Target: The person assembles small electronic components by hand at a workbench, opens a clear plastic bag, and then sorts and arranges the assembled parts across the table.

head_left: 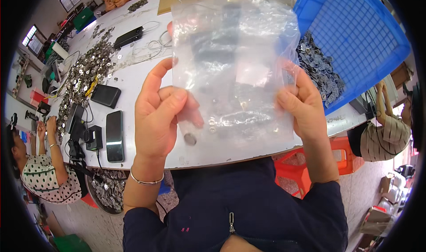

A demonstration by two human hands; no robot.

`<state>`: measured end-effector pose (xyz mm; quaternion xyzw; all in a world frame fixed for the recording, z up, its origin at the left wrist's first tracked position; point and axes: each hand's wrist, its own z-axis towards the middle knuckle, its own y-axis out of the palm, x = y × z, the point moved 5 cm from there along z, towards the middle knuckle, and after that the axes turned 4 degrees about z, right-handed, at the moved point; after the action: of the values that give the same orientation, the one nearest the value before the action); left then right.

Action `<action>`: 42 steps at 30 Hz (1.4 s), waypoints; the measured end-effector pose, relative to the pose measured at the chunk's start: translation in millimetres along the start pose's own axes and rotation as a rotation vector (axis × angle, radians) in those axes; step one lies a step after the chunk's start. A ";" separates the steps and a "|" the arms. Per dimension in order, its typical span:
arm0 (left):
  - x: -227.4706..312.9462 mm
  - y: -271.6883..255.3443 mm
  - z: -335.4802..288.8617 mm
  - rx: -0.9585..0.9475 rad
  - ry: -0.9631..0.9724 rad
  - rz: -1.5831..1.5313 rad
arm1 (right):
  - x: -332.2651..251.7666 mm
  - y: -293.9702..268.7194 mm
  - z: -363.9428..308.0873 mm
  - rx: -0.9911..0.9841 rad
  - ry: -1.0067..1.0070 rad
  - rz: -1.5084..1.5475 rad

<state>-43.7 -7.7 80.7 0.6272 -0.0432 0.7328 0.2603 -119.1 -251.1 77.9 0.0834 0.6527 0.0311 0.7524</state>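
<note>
Bag (235,77), just one, pinched by left hand (156,112) and right hand (306,102); one blue basket (355,35) right of it, top cut off.

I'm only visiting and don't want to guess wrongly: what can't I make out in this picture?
In the head view:
What lies behind the crinkled clear plastic bag: blurred by its film and glare.
Upper part of the blue plastic basket: cut off by the top edge.
Fine detail of the small silvery metal pieces at left: too small.

Your bag (222,92) is milky clear, your shirt (288,216) is dark navy, basket (355,35)'s bright blue with a grid pattern, table (128,74) white, stool (295,170) orange-red, co-worker's top (46,179) cream with black dots
</note>
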 end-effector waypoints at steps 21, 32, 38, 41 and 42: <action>16.9 37.6 -38.1 -0.137 0.633 0.935 | -23.8 -16.9 -82.8 0.093 -0.440 -1.005; 38.5 32.4 -36.1 -0.167 0.473 0.859 | -53.9 0.2 -72.3 -0.138 -0.441 -0.726; 15.2 17.2 -40.3 -0.050 0.228 0.295 | -39.9 -16.4 -70.5 -0.487 -0.493 -0.338; 5.0 11.5 -34.5 -0.009 0.279 0.308 | -13.5 -0.9 -45.1 -0.125 -0.170 -0.093; 1.0 7.5 -29.8 0.003 0.296 0.326 | 7.0 -4.9 -37.8 -0.115 0.013 0.140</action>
<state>-73.8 -2.2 77.3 0.4979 -0.1042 0.8493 0.1410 -155.7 -251.6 65.2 0.0852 0.6472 0.1217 0.7477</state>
